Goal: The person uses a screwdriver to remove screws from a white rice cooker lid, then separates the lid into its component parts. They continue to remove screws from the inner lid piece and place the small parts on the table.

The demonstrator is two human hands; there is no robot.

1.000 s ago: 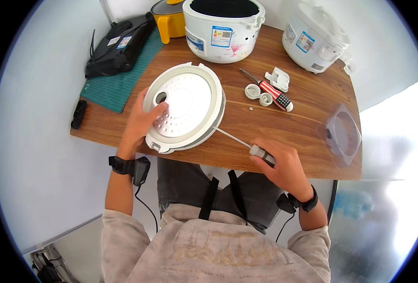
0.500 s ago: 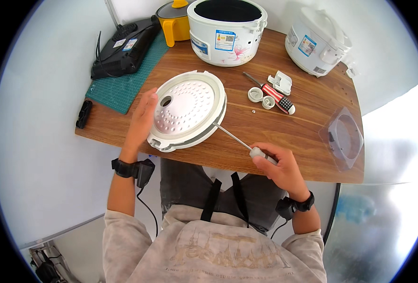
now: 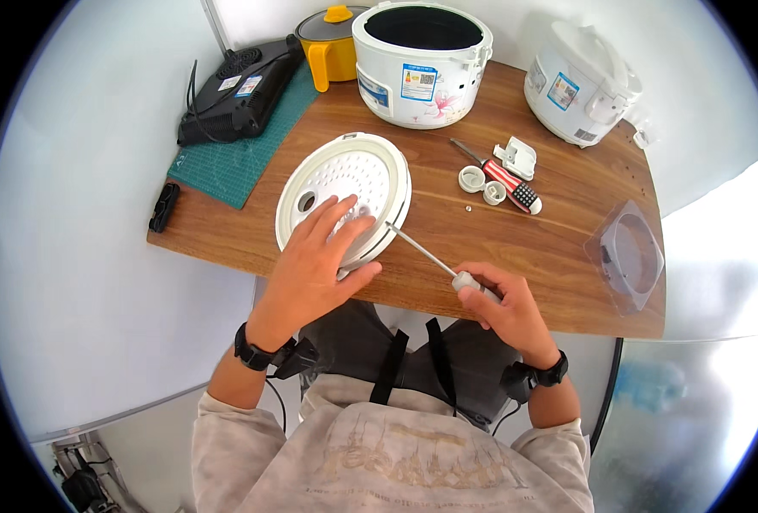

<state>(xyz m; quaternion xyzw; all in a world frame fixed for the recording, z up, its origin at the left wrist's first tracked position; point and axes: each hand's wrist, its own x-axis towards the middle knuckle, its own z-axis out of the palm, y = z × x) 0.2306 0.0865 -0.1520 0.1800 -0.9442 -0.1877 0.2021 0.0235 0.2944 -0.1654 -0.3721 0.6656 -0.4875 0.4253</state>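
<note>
Left hand [image 3: 306, 278]: fingers spread apart, not gripping, over the near side of the lid; whether each fingertip touches, cannot tell.
Right hand [image 3: 512, 308]: clamped on the grey handle of the screwdriver [image 3: 426, 248], shaft pointing far-left.
Screwdriver tip: at the lid's right rim; pressed in or just resting, cannot tell.
Lid [image 3: 345, 162]: round, white, dimpled metal plate with one hole showing, at the near-left part of the wooden table [image 3: 533, 265].
Small parts: two white round caps [image 3: 472, 178], white bracket [image 3: 516, 158] and tiny metal piece [image 3: 469, 208], right of the lid, beside the striped screwdriver [image 3: 512, 186].
Cookers: white open cooker body [image 3: 417, 94] at far middle; white closed cooker [image 3: 580, 85] far right.
Far left: yellow pot [image 3: 338, 61]; black appliance [image 3: 242, 94] on green mat [image 3: 225, 175].
Right edge: clear plastic piece [image 3: 631, 261].
Left edge: small black object [image 3: 164, 207].
</note>
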